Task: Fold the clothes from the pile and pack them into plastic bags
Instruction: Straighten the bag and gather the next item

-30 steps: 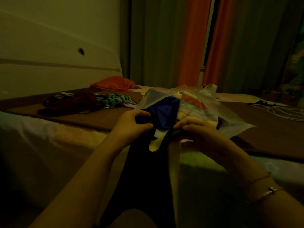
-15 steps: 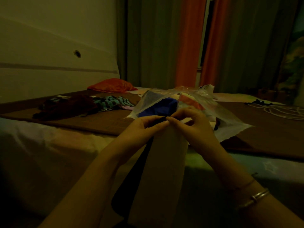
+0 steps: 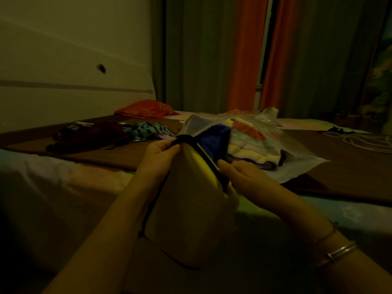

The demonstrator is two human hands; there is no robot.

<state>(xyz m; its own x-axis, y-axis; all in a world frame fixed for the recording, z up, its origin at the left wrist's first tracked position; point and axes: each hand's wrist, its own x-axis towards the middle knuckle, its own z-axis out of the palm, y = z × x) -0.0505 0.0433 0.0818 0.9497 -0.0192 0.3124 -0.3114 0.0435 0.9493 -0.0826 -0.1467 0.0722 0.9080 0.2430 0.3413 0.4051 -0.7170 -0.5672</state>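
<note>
Left hand (image 3: 161, 153) and right hand (image 3: 239, 177), pinched together before, now grip the garment (image 3: 191, 209) edge apart.

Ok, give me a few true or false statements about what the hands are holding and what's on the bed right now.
1. Both hands grip the same garment. True: the left hand and the right hand hold the pale garment by its dark upper edge.
2. The plastic bag is empty. False: the plastic bag already holds folded clothes, including a blue piece.
3. A pile of clothes lies to the left on the bed. True: the pile includes a striped item.
4. The cushion by the headboard is blue. False: the cushion is orange-red.
</note>
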